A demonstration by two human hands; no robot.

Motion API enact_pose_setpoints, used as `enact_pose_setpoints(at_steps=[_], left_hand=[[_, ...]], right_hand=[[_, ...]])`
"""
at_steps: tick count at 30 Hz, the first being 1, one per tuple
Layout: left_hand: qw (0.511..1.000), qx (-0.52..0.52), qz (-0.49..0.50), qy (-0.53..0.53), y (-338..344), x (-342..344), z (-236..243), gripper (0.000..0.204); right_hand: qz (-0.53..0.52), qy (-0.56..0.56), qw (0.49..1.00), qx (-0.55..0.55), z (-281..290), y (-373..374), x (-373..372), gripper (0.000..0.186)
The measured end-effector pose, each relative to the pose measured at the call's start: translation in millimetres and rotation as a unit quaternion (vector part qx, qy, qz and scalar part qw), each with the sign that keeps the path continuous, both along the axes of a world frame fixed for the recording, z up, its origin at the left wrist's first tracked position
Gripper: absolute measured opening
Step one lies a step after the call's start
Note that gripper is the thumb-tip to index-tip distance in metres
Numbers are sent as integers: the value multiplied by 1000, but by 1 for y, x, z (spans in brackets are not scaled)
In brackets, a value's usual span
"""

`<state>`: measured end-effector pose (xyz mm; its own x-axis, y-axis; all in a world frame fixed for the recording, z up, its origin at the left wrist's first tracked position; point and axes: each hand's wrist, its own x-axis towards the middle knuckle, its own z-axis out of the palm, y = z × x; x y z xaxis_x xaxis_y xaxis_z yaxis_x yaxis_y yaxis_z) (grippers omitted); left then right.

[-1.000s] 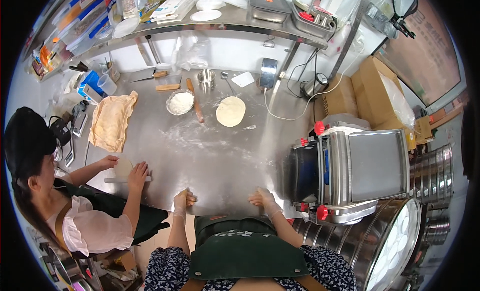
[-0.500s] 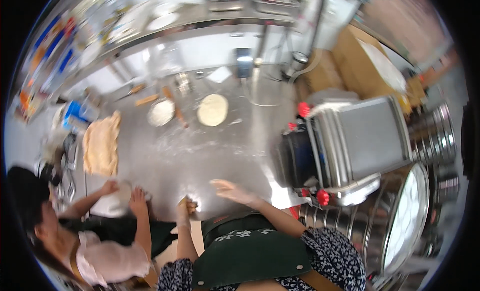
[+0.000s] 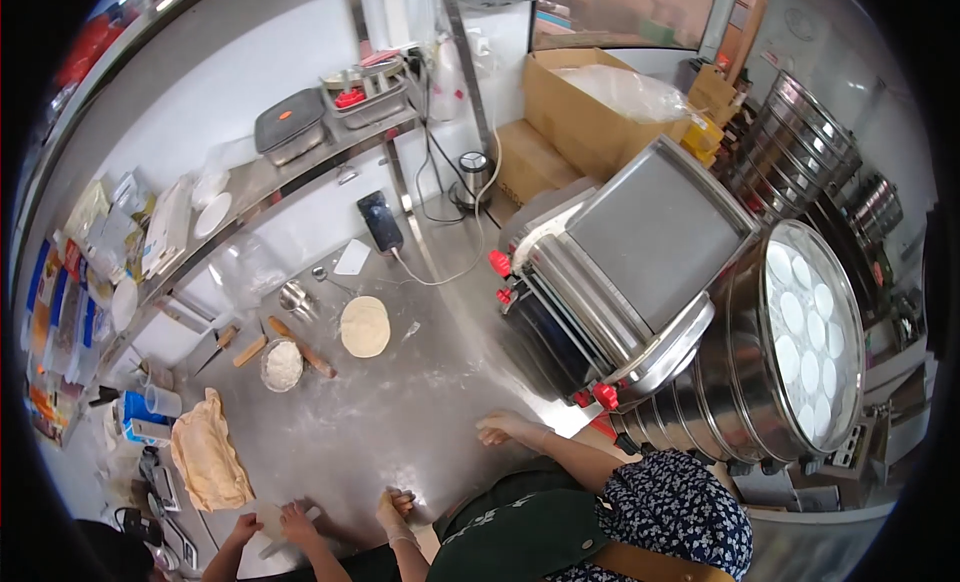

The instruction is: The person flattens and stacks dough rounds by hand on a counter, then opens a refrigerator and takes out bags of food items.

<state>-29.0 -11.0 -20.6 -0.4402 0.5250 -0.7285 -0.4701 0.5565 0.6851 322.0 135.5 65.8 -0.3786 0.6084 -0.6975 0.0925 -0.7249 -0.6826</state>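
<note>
At the table's near edge, my left hand (image 3: 396, 506) is curled closed, and whatever is in its fingers, if anything, is hidden. My right hand (image 3: 508, 428) hovers low over the near right of the steel table (image 3: 330, 422), its fingers loosely stretched and holding nothing. Both hands seem to wear thin clear gloves. Farther off lies a flat round sheet of dough (image 3: 365, 327). Left of it are a rolling pin (image 3: 303, 347) and a bowl of white flour (image 3: 282, 366). A large folded slab of dough (image 3: 210, 452) rests at the far left.
A dough roller machine (image 3: 620, 262) with red knobs stands at the right, beside stacked steel steamers (image 3: 740, 362) holding round white pieces. A co-worker's hands (image 3: 270, 525) work over a pale piece at lower left. A phone (image 3: 379, 222) with a cable leans at the back.
My view has swung to the right, so the table and its things sit farther left and tilted. My right hand's fingers look more bent. My left hand stays closed near the table edge.
</note>
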Motion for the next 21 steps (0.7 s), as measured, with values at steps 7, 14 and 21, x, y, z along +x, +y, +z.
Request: enact_pose_setpoints(at_steps=[7, 14, 21], left_hand=[[1000, 0, -1, 9, -2, -6, -12, 29], [1000, 15, -12, 8, 1, 8, 0, 30], [999, 29, 26, -12, 4, 18, 19, 28]], right_hand=[[-10, 27, 1000, -7, -60, 2, 1, 44], [-28, -24, 999, 3, -34, 7, -2, 35], [-18, -43, 999, -8, -33, 9, -5, 34]])
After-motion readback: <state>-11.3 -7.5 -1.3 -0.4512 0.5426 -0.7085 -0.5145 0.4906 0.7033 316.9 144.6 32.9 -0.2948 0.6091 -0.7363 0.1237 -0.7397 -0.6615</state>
